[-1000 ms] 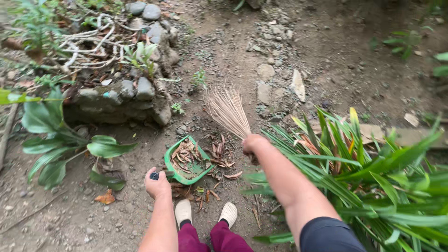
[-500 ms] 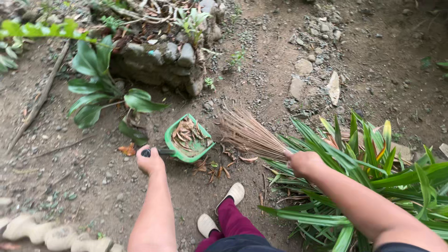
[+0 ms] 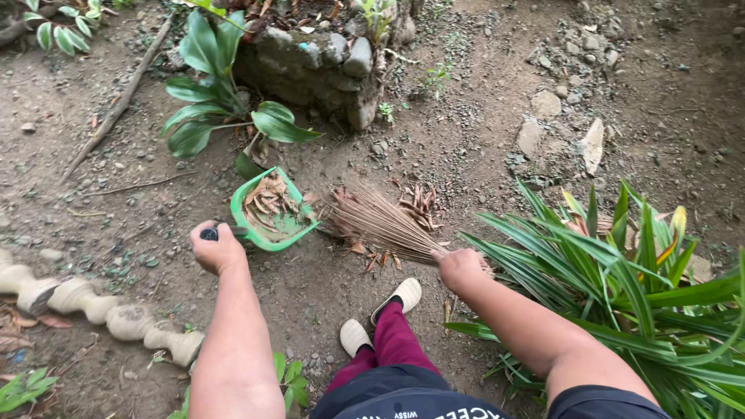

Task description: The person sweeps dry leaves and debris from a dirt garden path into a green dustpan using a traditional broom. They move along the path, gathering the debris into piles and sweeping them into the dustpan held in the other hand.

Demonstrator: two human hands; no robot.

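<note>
My left hand [image 3: 218, 250] grips the dark handle of a green dustpan [image 3: 268, 211] that rests on the dirt and holds dry brown leaves. My right hand [image 3: 459, 268] is closed around the base of a stick broom [image 3: 378, 223], whose brown bristles fan out to the left and reach the dustpan's open edge. A small heap of dry leaves [image 3: 417, 204] lies on the ground just behind the bristles. My two feet in white shoes [image 3: 379, 316] stand below the broom.
A stone-edged planter [image 3: 326, 66] with broad green leaves [image 3: 209, 101] is beyond the dustpan. A long-leaved plant [image 3: 621, 287] crowds my right arm. A pale concrete baluster [image 3: 101, 310] lies at lower left. Loose stones [image 3: 559, 132] and a stick [image 3: 116, 101] lie on the dirt.
The broom has swung left and down until its bristles meet the dustpan. The dustpan stays in my left hand. The view has shifted, so the planter sits higher in the picture.
</note>
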